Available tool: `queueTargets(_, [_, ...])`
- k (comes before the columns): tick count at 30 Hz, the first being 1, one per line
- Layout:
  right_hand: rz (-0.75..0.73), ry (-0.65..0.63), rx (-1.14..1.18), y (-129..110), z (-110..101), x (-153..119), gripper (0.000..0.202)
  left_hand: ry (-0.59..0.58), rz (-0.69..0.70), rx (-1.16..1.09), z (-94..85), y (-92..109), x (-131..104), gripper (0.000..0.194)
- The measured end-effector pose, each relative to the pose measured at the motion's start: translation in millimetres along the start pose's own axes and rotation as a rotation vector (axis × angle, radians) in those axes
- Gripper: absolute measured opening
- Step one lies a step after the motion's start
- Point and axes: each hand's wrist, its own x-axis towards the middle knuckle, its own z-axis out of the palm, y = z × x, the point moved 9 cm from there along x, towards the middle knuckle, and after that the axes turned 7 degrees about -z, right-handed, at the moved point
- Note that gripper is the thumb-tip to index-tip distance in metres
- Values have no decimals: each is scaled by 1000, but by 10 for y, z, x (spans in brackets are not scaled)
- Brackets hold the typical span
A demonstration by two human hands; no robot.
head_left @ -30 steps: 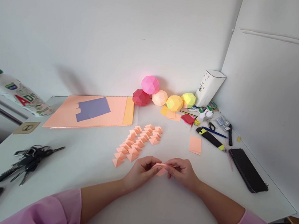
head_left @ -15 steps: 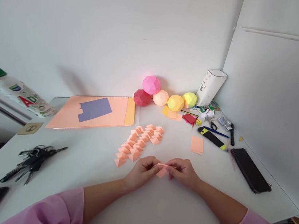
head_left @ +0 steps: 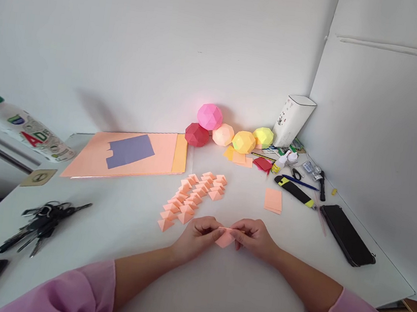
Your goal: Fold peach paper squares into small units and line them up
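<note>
Between my two hands is a small folded piece of peach paper (head_left: 224,238), its lower corner pointing toward me. My left hand (head_left: 200,234) pinches its left side between thumb and fingers. The right side is gripped the same way by my right hand (head_left: 254,235). Just beyond my left hand lie rows of folded peach paper pieces (head_left: 186,209), shaped like small pointed triangles and overlapping each other. Flat peach paper rectangles (head_left: 273,200) lie stacked beyond my right hand.
Faceted paper balls (head_left: 209,117) stand by the wall. Large peach sheets (head_left: 89,153) with a purple piece (head_left: 132,152) lie at left. Keys (head_left: 44,224) and a bottle (head_left: 24,126) are further left; a cutter (head_left: 294,190), glue (head_left: 279,164) and a black case (head_left: 347,235) sit right.
The held paper has tilted slightly, so more of its front face shows between my thumbs. Both hands keep their grip. The whole view has shifted a little.
</note>
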Motion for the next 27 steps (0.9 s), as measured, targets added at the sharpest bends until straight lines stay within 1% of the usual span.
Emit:
queueTargets(5, [30,-10,-12,41,0,-9,22,14,8,8,-4,78,-28,21])
queueTargets(8, [42,-25,-24,80,11,-16,22,-28,-12,-38,51,86,-34,19])
queueTargets(11, [39,-45,-46,97,33,-19,22,-49,-39,-11,98,61,-34,17])
queueTargets(16, [56,-52,-57,116,36,-19,21,23,-36,80,57,60,-41,14])
queueTargets(21, [91,-24,-20,130,-4,-19,19,81,-21,47,-18,87,-61,16])
queueTargets(24, [97,-14,2,135,-12,-21,19,82,-16,12,-28,104,-75,16])
queueTargets(27, [93,-23,3,137,1,-20,20,32,-23,-14,30,107,-73,13])
